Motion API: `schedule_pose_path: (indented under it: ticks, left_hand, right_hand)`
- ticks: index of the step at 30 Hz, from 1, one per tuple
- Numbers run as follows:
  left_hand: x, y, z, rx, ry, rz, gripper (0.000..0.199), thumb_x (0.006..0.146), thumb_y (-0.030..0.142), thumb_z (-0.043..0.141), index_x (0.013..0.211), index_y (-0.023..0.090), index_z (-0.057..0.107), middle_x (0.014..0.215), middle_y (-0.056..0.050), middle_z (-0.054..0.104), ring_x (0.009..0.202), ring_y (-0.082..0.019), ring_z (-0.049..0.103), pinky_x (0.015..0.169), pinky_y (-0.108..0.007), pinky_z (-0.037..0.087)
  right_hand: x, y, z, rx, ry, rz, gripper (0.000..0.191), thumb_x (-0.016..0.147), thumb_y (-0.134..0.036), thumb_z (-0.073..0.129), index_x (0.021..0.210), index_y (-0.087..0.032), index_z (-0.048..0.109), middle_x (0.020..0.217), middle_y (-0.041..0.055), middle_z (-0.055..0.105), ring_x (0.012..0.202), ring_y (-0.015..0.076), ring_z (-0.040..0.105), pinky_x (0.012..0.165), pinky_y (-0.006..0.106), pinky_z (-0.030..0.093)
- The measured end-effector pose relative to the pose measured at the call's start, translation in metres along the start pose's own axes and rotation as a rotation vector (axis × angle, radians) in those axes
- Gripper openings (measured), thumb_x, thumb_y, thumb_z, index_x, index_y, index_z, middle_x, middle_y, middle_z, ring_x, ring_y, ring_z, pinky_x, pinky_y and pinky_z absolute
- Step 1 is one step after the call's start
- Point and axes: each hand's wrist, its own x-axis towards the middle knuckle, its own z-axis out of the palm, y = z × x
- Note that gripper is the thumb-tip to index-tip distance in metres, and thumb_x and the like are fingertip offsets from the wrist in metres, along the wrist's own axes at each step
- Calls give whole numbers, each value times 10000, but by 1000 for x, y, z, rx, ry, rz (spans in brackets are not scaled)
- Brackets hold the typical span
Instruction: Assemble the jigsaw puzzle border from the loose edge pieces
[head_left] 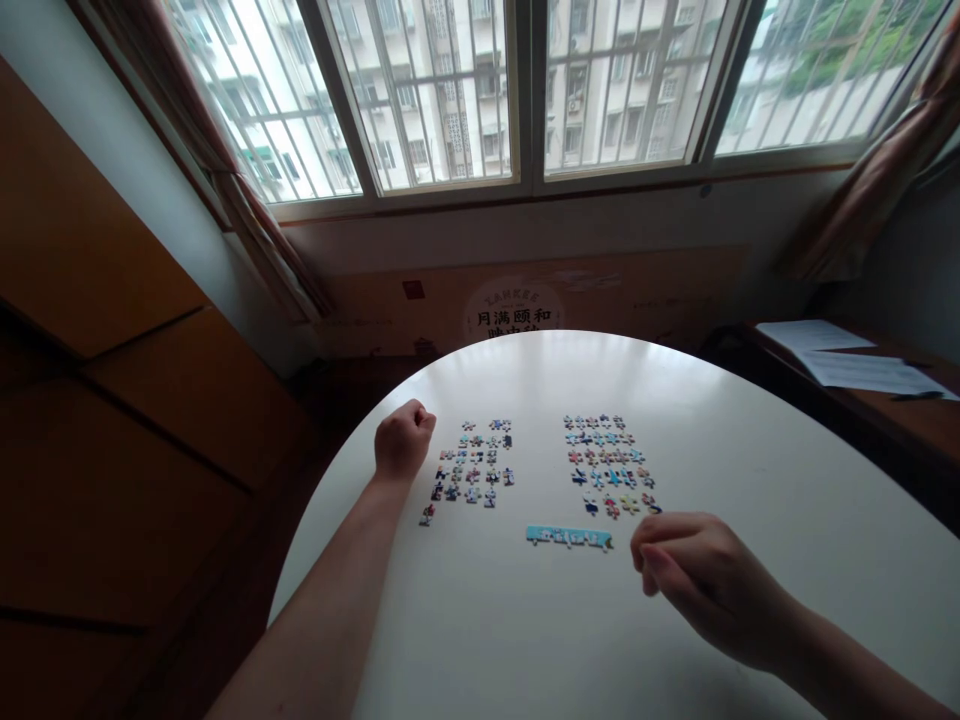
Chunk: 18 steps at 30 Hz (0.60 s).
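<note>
My left hand [405,438] rests on the table as a closed fist, with nothing showing in it. Just to its right lies a loose group of jigsaw puzzle pieces [472,476] in rough rows. A second group of puzzle pieces [609,478] is laid out in rows further right. Below and between the groups is a joined strip of light-blue puzzle pieces [568,538], its lower edge knobbed. My right hand [709,585] is right of the strip, below the right group's lowest row. Its fingers are curled together; whatever they may hold is hidden.
The round white table [465,620] has its curved far edge toward the window wall. Papers [855,360] and a dark pen lie on a brown desk [900,415] at the right. A wooden cabinet [97,450] stands at the left. Curtains [232,190] hang beside the barred window.
</note>
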Motion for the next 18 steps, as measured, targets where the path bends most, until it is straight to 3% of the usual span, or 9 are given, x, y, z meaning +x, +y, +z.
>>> schedule_pose_path:
  ticks: [12,18]
  left_hand:
    - [0,0,-3,-53,13,2,238,858,230,415,621,235,395,578,-12,472,589,-193,448,608,-322,295]
    - [0,-5,-3,-154,67,54,166,781,121,428,719,225,542,773,-54,639,768,-227,600,732,-317,435]
  right_hand:
    - [1,0,-7,-6,50,-10,434,1032,-178,404,638,-175,585,662,41,615,574,131,581,554,264,420]
    - [1,1,-7,-15,58,-14,436,1030,-185,412,636,-178,598,662,45,624,577,143,594,550,273,433]
